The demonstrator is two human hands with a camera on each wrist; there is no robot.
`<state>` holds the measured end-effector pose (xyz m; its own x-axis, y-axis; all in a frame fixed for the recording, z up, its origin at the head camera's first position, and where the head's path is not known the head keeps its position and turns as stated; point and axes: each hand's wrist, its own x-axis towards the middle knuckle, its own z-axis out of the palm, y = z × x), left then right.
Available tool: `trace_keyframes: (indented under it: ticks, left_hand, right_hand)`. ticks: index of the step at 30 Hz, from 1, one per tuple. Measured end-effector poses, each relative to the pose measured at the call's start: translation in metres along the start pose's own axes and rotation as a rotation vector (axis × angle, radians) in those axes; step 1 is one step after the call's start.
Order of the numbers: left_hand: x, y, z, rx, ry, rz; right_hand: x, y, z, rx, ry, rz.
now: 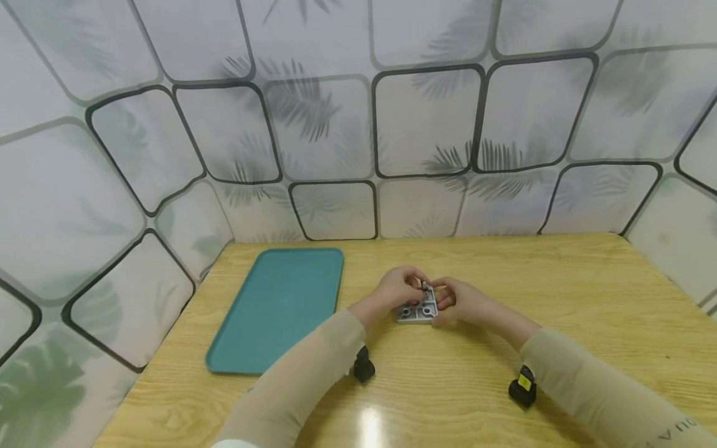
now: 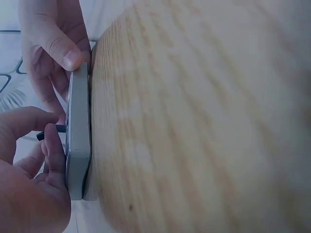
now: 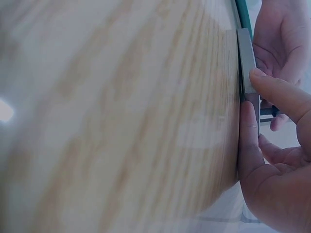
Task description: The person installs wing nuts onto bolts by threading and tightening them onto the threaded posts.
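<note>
On wooden table [image 1: 560, 274], teal tray [image 1: 291, 305] is set; to its right, gray plate [image 1: 416, 320] is gripped by right hand [image 1: 462, 302]. Dark bolt [image 2: 60, 128] — thread resolved only in left wrist view — is pinched by left hand [image 1: 399, 289] at plate's face.

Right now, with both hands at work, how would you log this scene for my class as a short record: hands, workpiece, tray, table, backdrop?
Left hand: pinches a dark bolt standing out of the plate
Right hand: holds the plate's edge
Workpiece: grey plate, ringed face up
Tray: teal, left of the plate
Table: wood-grained
Backdrop: pale, printed with leaves and rounded outlines
</note>
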<state>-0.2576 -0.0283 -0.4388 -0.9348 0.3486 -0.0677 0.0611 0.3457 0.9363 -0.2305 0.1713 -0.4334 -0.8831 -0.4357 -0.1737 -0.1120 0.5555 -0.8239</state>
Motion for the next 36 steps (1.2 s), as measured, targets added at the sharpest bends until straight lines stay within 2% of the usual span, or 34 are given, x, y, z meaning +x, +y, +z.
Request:
trace_keyframes:
  ticks: [5,10,16,22,36]
  left_hand:
    - [-0.0004,-0.0005,0.0013,-0.011,0.023,-0.017]
    - [-0.0021,-0.0018,0.0048,-0.054,0.086,-0.048]
    - [-0.0028,-0.0029,0.0076,-0.085,0.132,-0.038]
    - [-0.0024,-0.0016,0.0075,-0.095,0.125,-0.037]
    - [0.0003,-0.0039,0.0032,-0.106,0.065,-0.043]
  right_hand:
    - [0.0003,0.0008,-0.0005,-0.003,-0.003,-0.005]
    - [0.0012,0.0018,0.0001,-0.015,0.002,-0.006]
    - [0.0008,0.0015,0.0005,-0.005,0.007,0.005]
    - [-0.0006,0.0014,0.0004,0.01,0.005,0.005]
    - [-0.0001,0.0003,0.001,0.004,0.01,0.009]
